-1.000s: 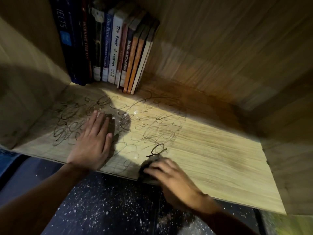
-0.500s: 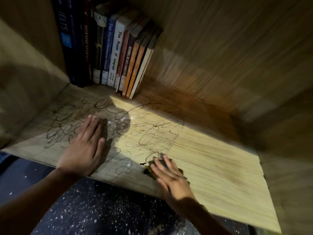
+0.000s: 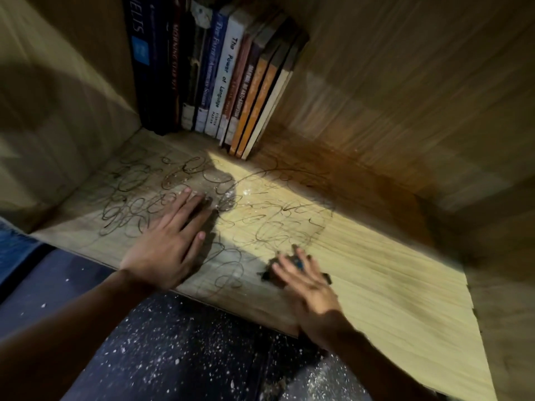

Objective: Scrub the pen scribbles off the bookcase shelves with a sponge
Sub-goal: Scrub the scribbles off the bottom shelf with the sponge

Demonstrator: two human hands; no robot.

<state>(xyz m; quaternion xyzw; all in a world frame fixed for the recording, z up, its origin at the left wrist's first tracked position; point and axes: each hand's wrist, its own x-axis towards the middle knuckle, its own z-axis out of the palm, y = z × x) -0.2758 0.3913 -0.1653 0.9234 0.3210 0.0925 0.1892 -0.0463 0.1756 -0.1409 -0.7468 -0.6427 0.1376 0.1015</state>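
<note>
left hand (image 3: 166, 250) flat on shelf (image 3: 390, 285) scribbles (image 3: 139, 195) | right hand (image 3: 307, 287) presses sponge (image 3: 267, 274)

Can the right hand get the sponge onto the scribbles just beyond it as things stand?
Probably yes. The right hand presses the sponge flat on the shelf, and scribbles lie right past its fingertips with bare wood between. The left hand rests well aside.

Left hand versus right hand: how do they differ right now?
The left hand lies flat and bare on the scribbles, holding nothing; the right hand presses a dark sponge under spread fingers. The left hand sits deeper on the shelf; the right hand works near its front edge. Both are palm down.
</note>
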